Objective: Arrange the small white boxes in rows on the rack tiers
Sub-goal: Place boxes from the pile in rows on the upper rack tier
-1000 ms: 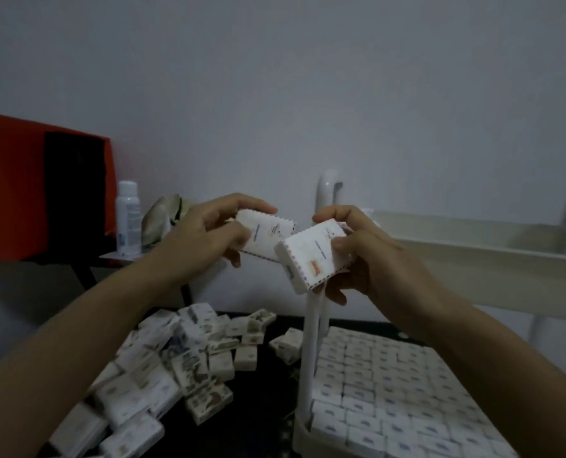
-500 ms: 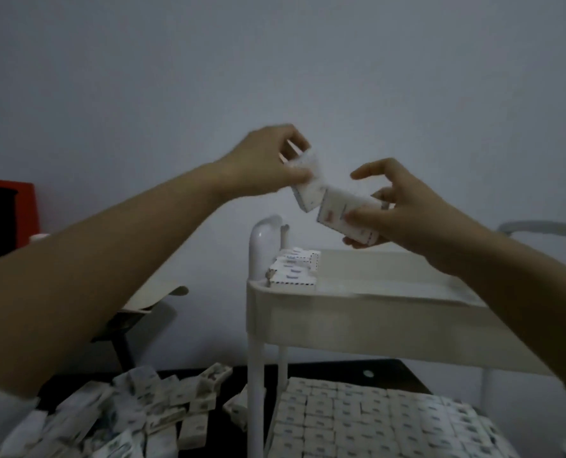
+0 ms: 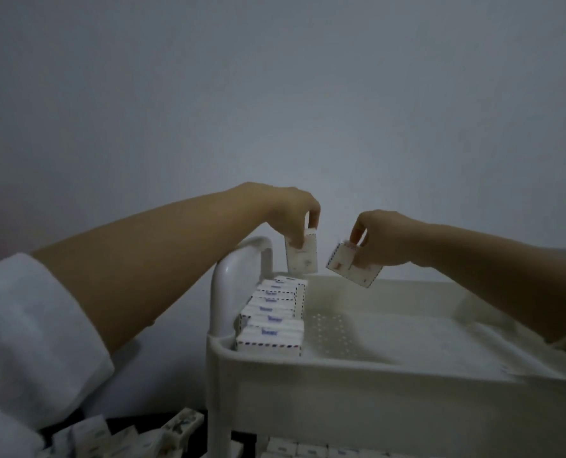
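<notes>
Head view: white sleeve [image 3: 27, 325] at near left. Loose boxes [image 3: 182, 424] lie low, left of the rack post [image 3: 222, 292]. More boxes show on the lower tier [image 3: 308, 452]. Top tier [image 3: 374, 368]: a row of boxes [image 3: 271, 320] stands along its left wall, front to back. Above the row's far end is the left hand [image 3: 291, 213], fingers pinching the upright box [image 3: 303, 256] by its top, clear of the row. Just beside it is the right hand [image 3: 384, 239], fingers gripping the tilted box [image 3: 352, 266] over the tier's far edge.
</notes>
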A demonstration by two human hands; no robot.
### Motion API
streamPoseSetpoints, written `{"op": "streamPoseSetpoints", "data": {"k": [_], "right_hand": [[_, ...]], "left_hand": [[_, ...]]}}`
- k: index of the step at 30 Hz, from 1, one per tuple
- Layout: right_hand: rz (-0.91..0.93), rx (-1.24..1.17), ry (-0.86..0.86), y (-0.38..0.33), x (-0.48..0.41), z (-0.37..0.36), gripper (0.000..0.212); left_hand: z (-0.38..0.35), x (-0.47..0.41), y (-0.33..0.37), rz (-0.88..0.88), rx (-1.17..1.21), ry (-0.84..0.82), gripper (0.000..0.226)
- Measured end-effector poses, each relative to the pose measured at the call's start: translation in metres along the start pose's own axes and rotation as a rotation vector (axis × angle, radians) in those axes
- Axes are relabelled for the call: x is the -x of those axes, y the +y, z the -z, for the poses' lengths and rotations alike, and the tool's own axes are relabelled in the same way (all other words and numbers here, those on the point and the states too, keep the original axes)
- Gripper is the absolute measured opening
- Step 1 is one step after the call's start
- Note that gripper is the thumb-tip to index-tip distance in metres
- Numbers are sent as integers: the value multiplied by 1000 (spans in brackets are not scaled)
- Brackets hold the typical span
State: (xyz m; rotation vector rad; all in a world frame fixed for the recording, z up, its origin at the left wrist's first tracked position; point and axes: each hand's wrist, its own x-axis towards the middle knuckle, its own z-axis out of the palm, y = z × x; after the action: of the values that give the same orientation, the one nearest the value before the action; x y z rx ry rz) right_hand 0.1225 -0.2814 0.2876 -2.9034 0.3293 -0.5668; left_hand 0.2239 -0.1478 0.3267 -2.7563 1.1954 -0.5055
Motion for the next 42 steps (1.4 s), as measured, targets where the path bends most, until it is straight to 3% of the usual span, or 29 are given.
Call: {"op": "streamPoseSetpoints", "data": {"k": [4, 9, 17, 21, 24, 29, 33, 37, 42], "right_hand": [[-44, -220, -110, 0, -23, -18, 44], [-17, -374, -190, -9, -34, -50, 36], [-18, -443, -175, -11, -38, -62, 15], [-25, -384, -80, -13, -38, -66, 20], [-20, -497, -97, -17, -41, -70, 19], [-2, -576, -272, -18, -39, -75, 29], [11, -631, -323, -17, -37, -77, 37], [-94, -729, -347, -17, -36, -78, 52], [-130, -691, -369, -33, -25, -81, 62]], "left_hand": [[-11, -4, 1, 20, 21, -230, 35], [-19, -4, -2, 73, -40, -346, 31], [-23, -2, 1, 147, -82, -265, 31], [-27, 0, -1, 189, -123, -202, 50], [-25, 2, -1, 191, -110, -185, 61], [-27, 6, -3, 197, -70, -170, 41], [-21, 11, 0, 142, -14, -23, 33], [-22, 12, 3, 127, 41, -253, 30], [-23, 11, 1, 133, 56, -272, 30]]}}
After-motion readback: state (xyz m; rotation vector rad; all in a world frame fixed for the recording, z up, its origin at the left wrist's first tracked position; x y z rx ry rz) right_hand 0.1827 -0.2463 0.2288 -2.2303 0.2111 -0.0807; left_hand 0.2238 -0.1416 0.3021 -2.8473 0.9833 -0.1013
